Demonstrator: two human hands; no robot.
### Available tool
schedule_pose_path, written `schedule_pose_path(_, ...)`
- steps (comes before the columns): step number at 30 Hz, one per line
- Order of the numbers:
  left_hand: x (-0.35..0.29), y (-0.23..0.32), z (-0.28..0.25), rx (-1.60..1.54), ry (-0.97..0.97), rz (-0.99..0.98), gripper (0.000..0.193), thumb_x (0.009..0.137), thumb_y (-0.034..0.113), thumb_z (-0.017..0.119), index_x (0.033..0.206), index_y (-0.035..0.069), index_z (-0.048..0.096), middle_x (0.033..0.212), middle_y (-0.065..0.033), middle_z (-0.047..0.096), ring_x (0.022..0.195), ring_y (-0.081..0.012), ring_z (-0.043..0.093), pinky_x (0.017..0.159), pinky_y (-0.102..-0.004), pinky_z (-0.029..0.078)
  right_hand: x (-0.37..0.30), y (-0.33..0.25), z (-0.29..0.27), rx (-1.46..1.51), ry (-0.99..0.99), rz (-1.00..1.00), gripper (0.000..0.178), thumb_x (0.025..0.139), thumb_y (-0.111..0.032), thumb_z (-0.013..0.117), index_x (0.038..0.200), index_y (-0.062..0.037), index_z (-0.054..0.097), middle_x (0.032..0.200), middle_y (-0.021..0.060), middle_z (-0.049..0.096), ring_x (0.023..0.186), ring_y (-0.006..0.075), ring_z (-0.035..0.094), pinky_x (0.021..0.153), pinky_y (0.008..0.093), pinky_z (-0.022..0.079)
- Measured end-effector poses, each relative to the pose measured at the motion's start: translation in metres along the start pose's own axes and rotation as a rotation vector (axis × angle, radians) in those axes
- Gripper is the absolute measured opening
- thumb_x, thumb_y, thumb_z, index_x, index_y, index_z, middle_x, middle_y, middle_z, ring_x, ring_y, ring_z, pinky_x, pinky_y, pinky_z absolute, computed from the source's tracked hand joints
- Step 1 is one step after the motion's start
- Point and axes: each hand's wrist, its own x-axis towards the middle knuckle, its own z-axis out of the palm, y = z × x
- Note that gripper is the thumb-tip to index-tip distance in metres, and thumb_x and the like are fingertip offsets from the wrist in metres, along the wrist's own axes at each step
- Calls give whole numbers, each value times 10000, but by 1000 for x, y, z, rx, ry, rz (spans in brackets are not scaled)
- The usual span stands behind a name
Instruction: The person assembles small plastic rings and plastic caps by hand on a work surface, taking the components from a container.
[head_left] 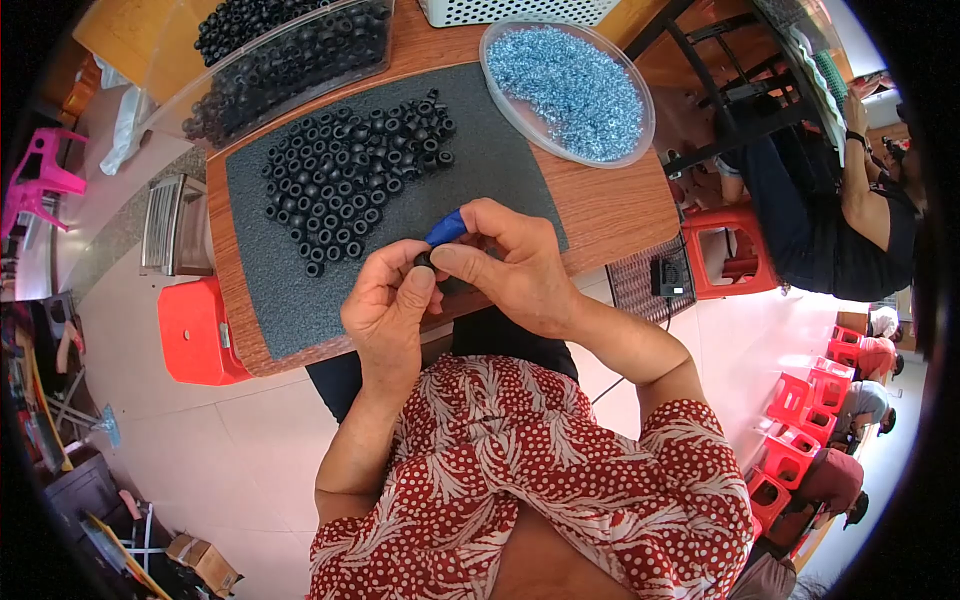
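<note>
My left hand (385, 305) and my right hand (515, 262) meet over the near edge of the mat. Between their fingertips sits a small black ring-shaped part (424, 260), pinched from both sides and mostly covered. A blue sleeve (447, 228) wraps the tip of my right index finger. Just beyond my hands, many similar black ring parts (335, 190) lie spread on the dark grey textured mat (285, 325), most with their holes facing up. At the far right of the table stands a round clear tub (645, 130) full of tiny shiny blue pieces (570, 90).
A clear plastic bin (290, 85) of black parts stands at the far left, and a white perforated basket (520, 12) at the back. Red stools (195, 330) flank the wooden table (610, 215). A person (870, 210) works at the right; others sit farther off.
</note>
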Motion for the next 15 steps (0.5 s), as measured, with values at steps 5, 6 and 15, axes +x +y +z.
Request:
schedule_pose_path(5, 1, 1, 1, 49, 16, 30, 224, 869, 79, 601, 1040, -58, 557, 827, -79, 608, 632, -104, 528, 571, -203, 437, 1, 2, 2, 183, 52, -9, 134, 786, -51, 646, 802, 18, 532, 754, 65, 489, 672, 110, 504, 584, 262, 429)
schedule_pose_path(6, 1, 1, 2, 51, 19, 25, 224, 868, 79, 601, 1040, -59, 559, 826, -79, 608, 633, -104, 528, 572, -203, 438, 1, 3, 2, 183, 52, -8, 134, 786, -51, 646, 802, 18, 532, 754, 65, 489, 672, 110, 504, 584, 262, 429)
schedule_pose_path(15, -2, 1, 2, 138, 33, 52, 213, 876, 84, 596, 1047, -38, 568, 823, -48, 593, 659, -81, 532, 588, -192, 453, -2, 11, 8, 82, 129, -123, 116, 750, -30, 646, 779, 5, 539, 724, 74, 497, 683, 174, 502, 597, 300, 412)
